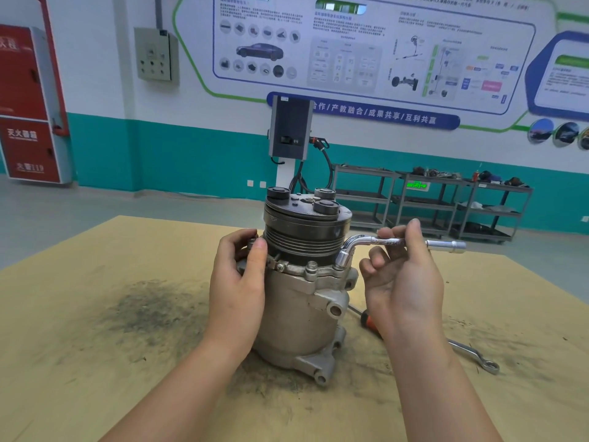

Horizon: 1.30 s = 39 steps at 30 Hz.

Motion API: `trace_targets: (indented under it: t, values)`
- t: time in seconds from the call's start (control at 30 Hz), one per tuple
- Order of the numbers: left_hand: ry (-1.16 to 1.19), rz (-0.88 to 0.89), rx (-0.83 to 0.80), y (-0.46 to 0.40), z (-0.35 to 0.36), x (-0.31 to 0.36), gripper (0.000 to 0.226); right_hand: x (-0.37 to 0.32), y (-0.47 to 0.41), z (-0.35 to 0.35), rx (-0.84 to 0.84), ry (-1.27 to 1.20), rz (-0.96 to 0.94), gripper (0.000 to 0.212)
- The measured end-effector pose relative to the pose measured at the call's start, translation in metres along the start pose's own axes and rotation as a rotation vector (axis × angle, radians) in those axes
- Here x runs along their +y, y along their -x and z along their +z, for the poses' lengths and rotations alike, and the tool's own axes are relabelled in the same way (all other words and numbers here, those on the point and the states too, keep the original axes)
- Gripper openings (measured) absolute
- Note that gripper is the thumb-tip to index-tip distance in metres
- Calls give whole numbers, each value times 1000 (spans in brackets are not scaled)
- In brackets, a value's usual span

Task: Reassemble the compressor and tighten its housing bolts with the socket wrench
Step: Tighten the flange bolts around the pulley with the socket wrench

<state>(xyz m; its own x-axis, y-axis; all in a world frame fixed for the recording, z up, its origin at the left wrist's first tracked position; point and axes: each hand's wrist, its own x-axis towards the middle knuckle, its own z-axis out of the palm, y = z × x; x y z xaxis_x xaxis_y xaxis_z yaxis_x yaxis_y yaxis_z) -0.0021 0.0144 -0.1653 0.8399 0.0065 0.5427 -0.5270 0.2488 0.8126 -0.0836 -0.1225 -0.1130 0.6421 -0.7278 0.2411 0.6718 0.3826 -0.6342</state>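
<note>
Compressor (302, 282) upright between hands

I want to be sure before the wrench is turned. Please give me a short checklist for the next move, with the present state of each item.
1. Compressor stands upright on the table: ok.
2. Left hand steadies the housing at its upper flange: ok.
3. Socket wrench, bent end pointing down onto a housing bolt at the right flange: ok.
4. Socket fully seated on the bolt head: cannot tell, the socket hides it.
5. Right hand grips the wrench handle: ok, though only with fingers and thumb, so a firmer hold may help.
6. Swing path free: probably ok; screwdriver and ring spanner lie low on the table.
</note>
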Motion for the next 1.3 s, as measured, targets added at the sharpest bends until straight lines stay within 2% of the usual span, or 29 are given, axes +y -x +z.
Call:
trace_targets:
  t: [0.27, 0.4, 0.47, 0.6, 0.73, 0.83, 0.9, 0.97, 1.07, 1.23, 1.3]
  values:
    - [12, -8, 0, 1, 0, 0, 11, -6, 4, 2, -96, 287, -195, 32]
    - [12, -4, -1, 1, 0, 0, 11, -7, 9, 4, -183, 441, -383, 36]
    - [9, -2, 0, 0, 0, 0, 11, -5, 11, 5, -212, 437, -432, 35]
    - [6, 2, 0, 0, 1, 0, 11, -4, 13, 5, -254, 262, -349, 37]
    - [3, 2, 2, 0, 0, 0, 11, -5, 10, 1, -112, 92, -169, 46]
    - [8, -5, -2, 0, 0, 0, 11, -5, 9, 2, -57, -29, -105, 38]
    - [4, -3, 1, 0, 0, 0, 11, -4, 11, 3, -70, -7, -191, 35]
    - [5, -2, 1, 0, 0, 0, 11, -2, 19, 4, -92, 112, -402, 33]
    - [6, -4, 0, 0, 1, 0, 12, 7, 36, 10, -192, 416, -740, 29]
    - [79, -19, -26, 1, 0, 0, 5, 37, 57, 22, -352, 769, -880, 11]
    - [118, -49, -40, 2, 0, 1, 10, 43, 59, 24, -381, 874, -929, 9]
